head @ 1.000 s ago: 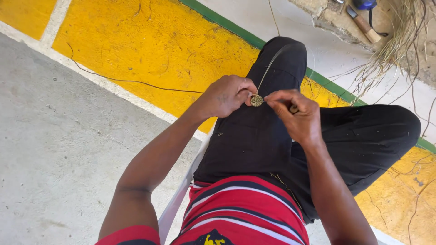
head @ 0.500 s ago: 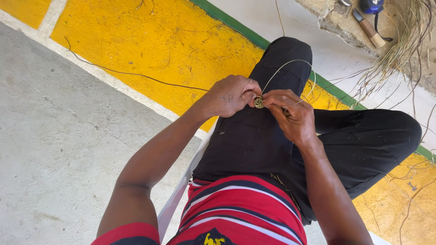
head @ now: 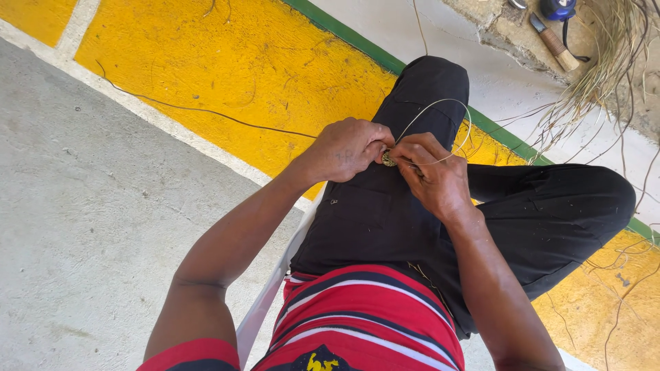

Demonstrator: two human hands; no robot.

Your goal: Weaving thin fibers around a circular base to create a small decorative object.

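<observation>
From the head camera I see both hands meeting over my lap, above the black trousers. My left hand is curled closed, its fingertips pinching a small round woven coil of pale fibre. My right hand is closed too, touching the coil from the other side and pinching a thin pale strand that arcs up in a loop over the knee and comes back down to the fingers. The coil sits between the two hands, just above the thigh. I am sitting on a white plastic chair, in a red striped shirt. Under me is grey concrete floor with a wide yellow painted band edged by a green stripe. A long dark strand lies across the yellow paint. Well apart at the top right lie a bundle of dry fibres and a knife with a wooden handle.
</observation>
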